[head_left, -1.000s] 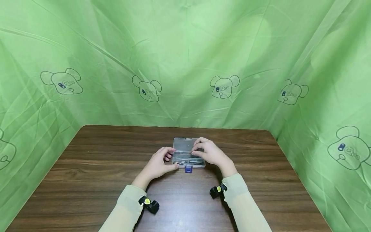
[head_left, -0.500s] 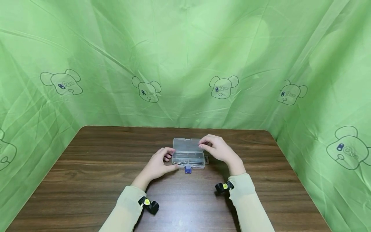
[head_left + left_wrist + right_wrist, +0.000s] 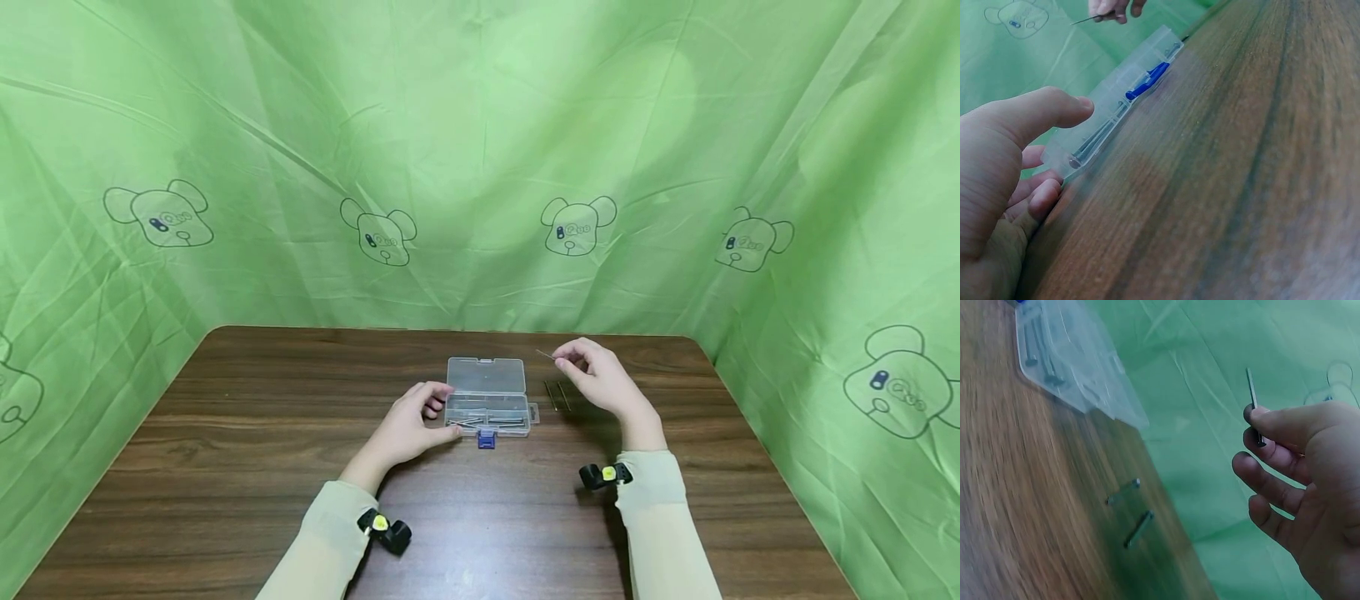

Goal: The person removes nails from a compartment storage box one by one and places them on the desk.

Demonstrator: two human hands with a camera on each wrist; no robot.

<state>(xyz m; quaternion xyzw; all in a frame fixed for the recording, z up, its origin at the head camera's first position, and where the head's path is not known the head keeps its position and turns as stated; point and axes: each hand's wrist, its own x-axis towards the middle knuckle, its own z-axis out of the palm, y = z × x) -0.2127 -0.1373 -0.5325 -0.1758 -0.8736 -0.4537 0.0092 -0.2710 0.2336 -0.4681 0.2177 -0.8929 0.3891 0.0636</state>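
Observation:
A clear plastic compartment box [image 3: 486, 403] sits on the table with its lid [image 3: 486, 377] folded back and a blue latch [image 3: 487, 440] at the front. Several nails [image 3: 506, 420] lie in its front compartments. My left hand [image 3: 408, 423] holds the box's left end, thumb at the front corner and fingers at the back. To the right, above the table, my right hand [image 3: 596, 373] pinches one nail [image 3: 1251, 390] between thumb and forefinger, its head down by the fingers. Below that hand, two more nails [image 3: 1124, 491] lie side by side on the wood.
The brown wooden table [image 3: 300, 517] has a green curtain [image 3: 480, 150] with bear outlines standing behind and beside it. A small clear hang tab [image 3: 534, 413] juts from the box's right side. Each sleeve carries a black wrist camera [image 3: 606, 476].
My right hand has lifted a nail away from over the box and moved right, uncovering the two nails on the table. My left hand and the box stay in place.

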